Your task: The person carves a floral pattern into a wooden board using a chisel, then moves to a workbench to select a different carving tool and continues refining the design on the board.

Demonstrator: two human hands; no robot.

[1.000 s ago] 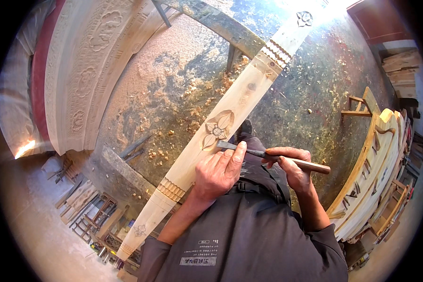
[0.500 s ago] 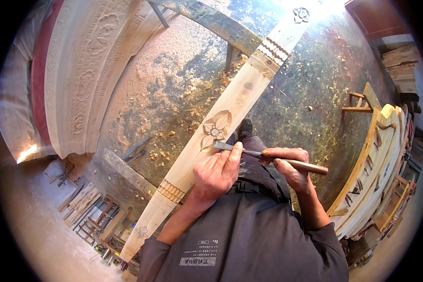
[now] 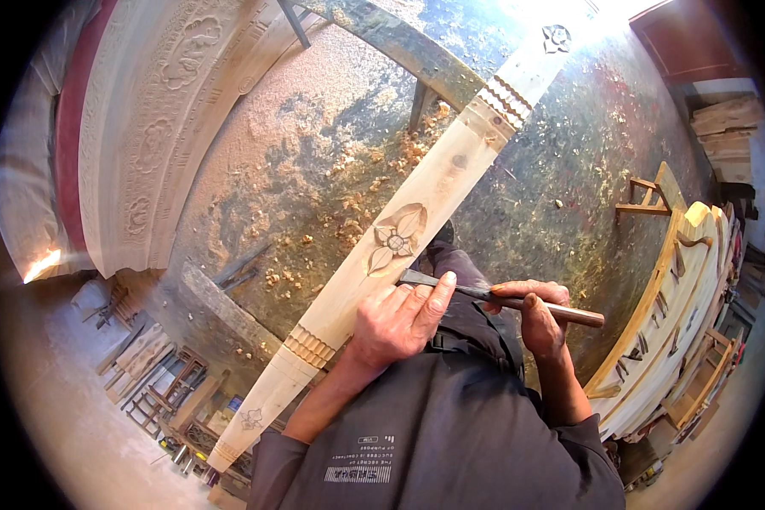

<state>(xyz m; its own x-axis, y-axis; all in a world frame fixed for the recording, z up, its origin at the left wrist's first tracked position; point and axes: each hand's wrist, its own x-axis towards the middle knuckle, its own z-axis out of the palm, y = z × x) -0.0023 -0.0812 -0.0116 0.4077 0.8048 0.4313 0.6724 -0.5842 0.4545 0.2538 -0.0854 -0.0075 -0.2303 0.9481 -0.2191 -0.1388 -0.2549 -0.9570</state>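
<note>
A long pale wooden beam (image 3: 437, 183) runs diagonally from lower left to upper right, with a flower carved in relief (image 3: 397, 240) near its middle. Across my body lies a chisel (image 3: 580, 315) with a flat metal blade and a brown wooden handle. My right hand (image 3: 542, 319) is wrapped round the handle. Close to the beam's right edge, my left hand (image 3: 399, 323) is closed at the blade, its fingers pressed against the metal. The blade's tip is at that edge, beside the flower's lower petal; whether it touches the wood I cannot tell.
Wood shavings (image 3: 408, 153) and sawdust (image 3: 331, 85) litter the floor beyond the beam. Several tools lie on a pale wooden stack (image 3: 654, 331) at right, near a small wooden stand (image 3: 646, 197). Large carved panels (image 3: 157, 127) lean at the left. A bench (image 3: 399, 42) stands beneath the beam's far part.
The chisel's tip has drawn back to the right, from the flower's lower petal to the beam's edge. Both hands have shifted with it and still hold the chisel. The view has tilted slightly.
</note>
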